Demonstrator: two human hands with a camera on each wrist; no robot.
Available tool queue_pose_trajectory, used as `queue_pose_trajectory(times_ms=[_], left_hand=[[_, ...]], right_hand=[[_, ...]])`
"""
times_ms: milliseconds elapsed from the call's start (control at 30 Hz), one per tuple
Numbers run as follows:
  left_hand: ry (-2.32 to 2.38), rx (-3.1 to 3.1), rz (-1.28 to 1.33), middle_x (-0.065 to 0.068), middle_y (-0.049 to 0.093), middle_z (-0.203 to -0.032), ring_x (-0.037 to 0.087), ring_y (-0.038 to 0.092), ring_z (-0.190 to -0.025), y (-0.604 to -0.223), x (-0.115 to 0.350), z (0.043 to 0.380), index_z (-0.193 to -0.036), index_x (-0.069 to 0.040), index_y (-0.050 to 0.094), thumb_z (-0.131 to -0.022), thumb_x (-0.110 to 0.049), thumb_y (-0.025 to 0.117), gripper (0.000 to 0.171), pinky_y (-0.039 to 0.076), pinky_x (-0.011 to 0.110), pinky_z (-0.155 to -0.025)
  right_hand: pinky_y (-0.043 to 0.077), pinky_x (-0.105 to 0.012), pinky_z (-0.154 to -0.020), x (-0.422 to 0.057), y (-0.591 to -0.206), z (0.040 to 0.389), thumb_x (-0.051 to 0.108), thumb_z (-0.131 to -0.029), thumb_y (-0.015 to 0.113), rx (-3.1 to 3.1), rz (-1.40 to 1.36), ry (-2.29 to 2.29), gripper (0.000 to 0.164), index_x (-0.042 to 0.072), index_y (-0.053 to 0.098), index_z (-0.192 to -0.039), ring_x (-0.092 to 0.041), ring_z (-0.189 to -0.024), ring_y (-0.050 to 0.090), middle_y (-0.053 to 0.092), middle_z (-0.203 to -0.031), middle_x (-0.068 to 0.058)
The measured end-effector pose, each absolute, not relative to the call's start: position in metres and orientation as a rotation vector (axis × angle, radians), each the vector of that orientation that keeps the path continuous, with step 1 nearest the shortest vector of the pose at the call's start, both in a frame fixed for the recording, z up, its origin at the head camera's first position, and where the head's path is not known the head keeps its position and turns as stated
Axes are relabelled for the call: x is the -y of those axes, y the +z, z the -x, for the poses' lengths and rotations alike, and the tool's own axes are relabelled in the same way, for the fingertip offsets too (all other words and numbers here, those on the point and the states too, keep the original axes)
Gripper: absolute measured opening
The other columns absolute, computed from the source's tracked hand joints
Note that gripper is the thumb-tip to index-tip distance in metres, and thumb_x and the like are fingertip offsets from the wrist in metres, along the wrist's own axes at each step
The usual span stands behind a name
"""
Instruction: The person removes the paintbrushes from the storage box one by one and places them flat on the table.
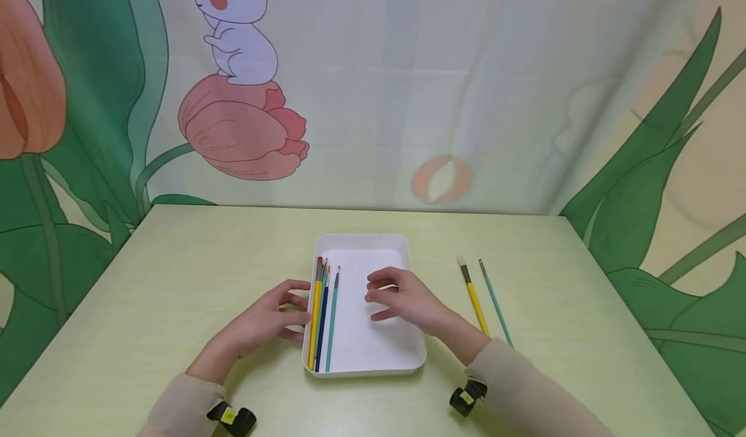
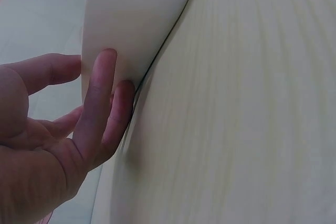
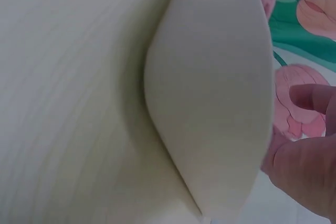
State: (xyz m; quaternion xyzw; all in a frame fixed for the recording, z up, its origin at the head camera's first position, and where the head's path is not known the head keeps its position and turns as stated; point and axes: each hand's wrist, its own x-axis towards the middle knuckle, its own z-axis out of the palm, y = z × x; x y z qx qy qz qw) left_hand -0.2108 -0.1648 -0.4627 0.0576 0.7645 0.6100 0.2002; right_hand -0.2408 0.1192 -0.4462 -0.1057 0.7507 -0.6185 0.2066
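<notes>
A white rectangular tray (image 1: pixel 379 353) lies on the table. Several slim paintbrushes, among them a yellow-handled one (image 1: pixel 315 324), a dark blue one (image 1: pixel 322 327) and a teal one (image 1: pixel 333 327), lie lengthwise along its left side. My left hand (image 1: pixel 261 324) rests its loosely bent fingers against the tray's left wall; in the left wrist view the fingertips (image 2: pixel 106 61) touch the outside of that wall. Over the tray's right half hovers my right hand (image 1: pixel 410 300), fingers slightly bent and spread, with nothing between them. In the right wrist view its thumb and a finger show beyond the tray wall (image 3: pixel 210 87).
Right of the tray, a yellow-handled flat brush (image 1: pixel 474 298) and a teal-handled brush (image 1: pixel 495 301) lie on the table (image 1: pixel 233 249), partly behind the right forearm. A printed curtain (image 1: pixel 361 113) with flowers hangs behind the table's far edge.
</notes>
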Motion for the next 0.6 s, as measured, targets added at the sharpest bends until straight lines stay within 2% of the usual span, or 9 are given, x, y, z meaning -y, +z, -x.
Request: queue_pose_trajectory(times_ms=[167,333,600], left_hand=[[1.707,-2.136,-0.16,0.022,0.049,-0.128,0.031,0.063,-0.102,-0.462,0.164,0.21,-0.152,-0.006,0.037,-0.098,-0.01,0.069,0.063,0.062,0.043,-0.082],[1.715,-2.12,-0.147,0.022,0.049,-0.128,0.031,0.064,-0.102,-0.462,0.164,0.21,-0.152,-0.006,0.038,-0.097,-0.01,0.07,0.063,0.062,0.044,-0.082],[1.714,-2.118,-0.161,0.022,0.05,-0.127,0.031,0.065,-0.101,-0.462,0.165,0.211,-0.152,-0.005,0.037,-0.097,-0.011,0.07,0.064,0.062,0.044,-0.082]], right_hand=[[0.063,-0.038,-0.076,-0.099,-0.45,0.24,0.009,-0.099,0.067,-2.104,0.205,-1.687,0.045,-0.007,0.052,-0.138,-0.031,-0.11,0.064,0.058,-0.128,-0.018],[0.061,-0.04,-0.085,-0.087,-0.45,0.236,0.014,-0.099,0.069,-2.064,0.169,-1.664,0.046,-0.005,0.053,-0.139,-0.027,-0.113,0.064,0.06,-0.132,-0.016],[0.059,-0.043,-0.091,-0.075,-0.448,0.233,0.015,-0.1,0.067,-1.952,0.134,-1.714,0.052,-0.007,0.049,-0.143,-0.03,-0.119,0.063,0.06,-0.133,-0.017]])
